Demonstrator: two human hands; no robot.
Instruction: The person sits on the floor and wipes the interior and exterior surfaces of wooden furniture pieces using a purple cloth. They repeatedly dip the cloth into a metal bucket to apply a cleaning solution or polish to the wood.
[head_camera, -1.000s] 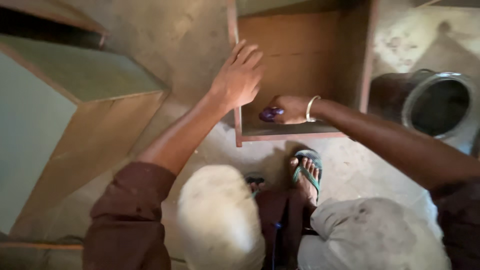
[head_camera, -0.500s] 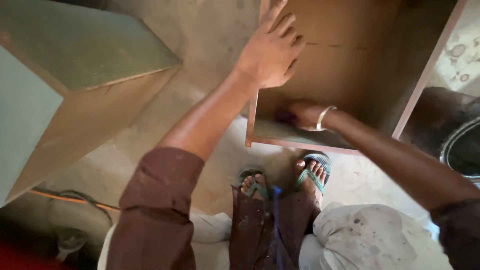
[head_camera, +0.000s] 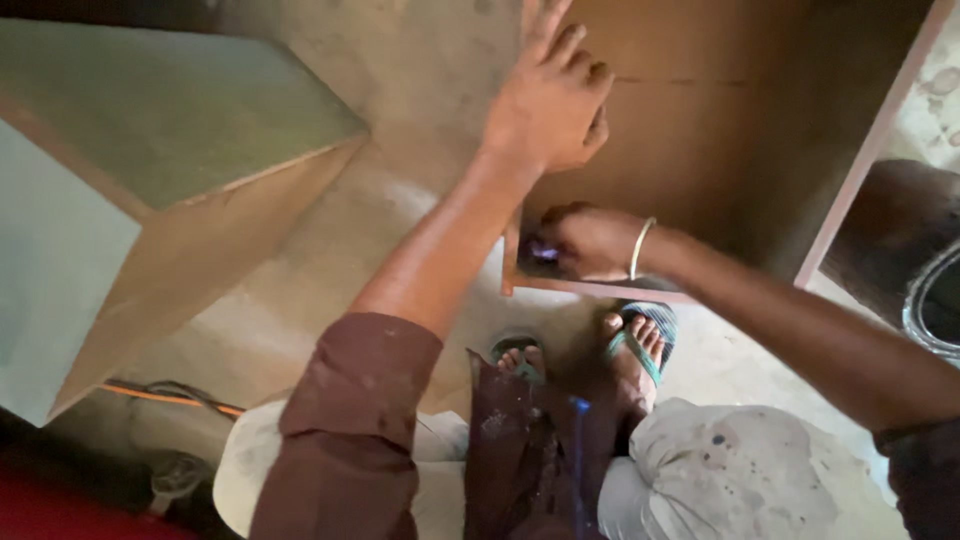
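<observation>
Head view, left hand: my left hand (head_camera: 545, 105) lies flat on the upper left edge of the wooden box (head_camera: 700, 150), fingers stretched out and slightly apart, gripping nothing, just pressing against the board.
Head view, right hand: my right hand (head_camera: 585, 242) sits low inside the box at its near left corner, fingers curled together round a small purple object (head_camera: 543, 251); only a sliver of it shows between my fingers, so I cannot tell what it is.
Purple object: at the bottom left inner corner of the box, pressed against the wood, right at the near edge.
Bracelet: a thin pale bangle (head_camera: 640, 248) rings my right wrist, just behind the hand.
Wooden box: open towards me, brown boards inside, a paler strip along its right edge; it stands on the floor just beyond my toes.
Feet: my feet in green-strapped sandals (head_camera: 640, 345) stand on the concrete floor (head_camera: 300, 290), right against the near edge of the box.
Sleeves: dark brown sleeve (head_camera: 350, 420) on my left arm, pushed up to the elbow.
Left side: a large green-faced panel (head_camera: 150, 130) with brown edges, well apart from my hands.
Far right: part of a dark round container (head_camera: 930, 290) beside the box.
</observation>
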